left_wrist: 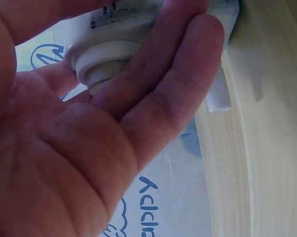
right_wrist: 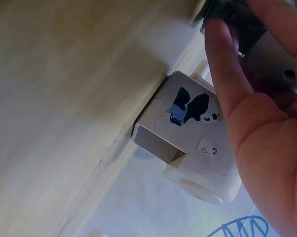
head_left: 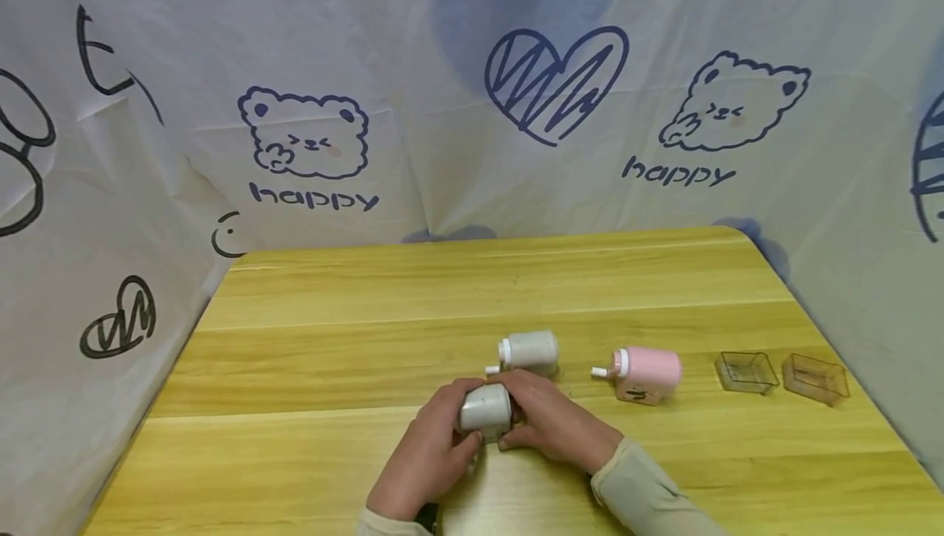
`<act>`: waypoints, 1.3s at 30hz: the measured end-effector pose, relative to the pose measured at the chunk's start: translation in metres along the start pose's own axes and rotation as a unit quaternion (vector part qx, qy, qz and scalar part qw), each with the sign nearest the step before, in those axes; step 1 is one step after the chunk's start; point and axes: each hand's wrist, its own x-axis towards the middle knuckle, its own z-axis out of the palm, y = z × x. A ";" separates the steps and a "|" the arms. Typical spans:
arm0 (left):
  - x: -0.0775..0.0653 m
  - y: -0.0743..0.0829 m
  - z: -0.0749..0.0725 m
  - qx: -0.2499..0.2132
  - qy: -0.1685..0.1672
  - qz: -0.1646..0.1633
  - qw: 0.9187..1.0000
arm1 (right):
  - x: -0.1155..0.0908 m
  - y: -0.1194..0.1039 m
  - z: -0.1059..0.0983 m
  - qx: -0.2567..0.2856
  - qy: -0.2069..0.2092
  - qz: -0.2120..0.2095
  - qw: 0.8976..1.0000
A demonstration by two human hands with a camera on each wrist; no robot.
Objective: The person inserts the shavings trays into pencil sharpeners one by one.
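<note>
Both hands are curled round one small body. The left hand [head_left: 431, 447] holds it from the left, thumb on the near side and fingers bent round the far part; the right hand [head_left: 549, 417] grips it from the right, its thumb also on the near side. Between them is a grey-white sharpener [head_left: 485, 406], apparently a crank-handled pencil sharpener, at the near middle of the bench [head_left: 310, 347]. The left wrist view shows its stepped white collar [left_wrist: 106, 57] beside the fingers. In the right wrist view a dark part [right_wrist: 237, 22] shows by the right fingertips; whether it is seated in the body cannot be told.

Just beyond the hands lies a second grey-white sharpener [head_left: 537, 349], its near edge partly hidden by the right hand, its collar and handle toward the left. The right wrist view shows stickers on it and a rectangular opening [right_wrist: 158, 145].

Farther right, well apart from the hands, a pink sharpener [head_left: 656, 365] also has its white handle pointing left. Beyond it, near the bench's right edge, sit two see-through bins side by side: a greyish bin [head_left: 746, 375] and a brownish bin [head_left: 815, 380]. A white cloth [head_left: 435, 167] with hearts, bears and "happy" hangs behind.
</note>
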 end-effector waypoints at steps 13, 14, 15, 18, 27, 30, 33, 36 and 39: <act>-0.001 -0.005 -0.001 0.006 0.004 0.005 1.000 | -0.010 0.004 0.000 0.023 0.000 0.012 1.000; -0.002 -0.005 -0.001 0.009 0.009 0.003 1.000 | -0.013 0.004 -0.001 0.025 0.000 0.011 1.000; -0.003 -0.006 -0.002 0.012 0.015 0.001 1.000 | -0.016 0.005 -0.002 0.027 0.001 0.010 1.000; -0.004 -0.008 -0.003 0.020 0.035 -0.013 0.999 | -0.027 0.007 -0.005 0.030 0.012 0.007 0.999; -0.002 -0.015 -0.006 0.027 0.061 -0.039 0.997 | -0.054 0.006 -0.024 0.083 0.055 -0.019 0.995; 0.000 -0.016 -0.005 0.028 0.062 -0.056 0.996 | -0.060 0.005 -0.033 0.085 0.095 -0.040 0.991; 0.002 -0.016 -0.004 0.029 0.064 -0.063 0.996 | -0.064 0.006 -0.042 0.083 0.146 -0.060 0.984; 0.003 -0.017 -0.003 0.032 0.066 -0.067 0.995 | -0.068 0.009 -0.054 0.092 0.192 -0.061 0.975; 0.003 -0.016 -0.003 0.031 0.065 -0.074 0.995 | -0.074 0.014 -0.067 0.111 0.224 -0.034 0.968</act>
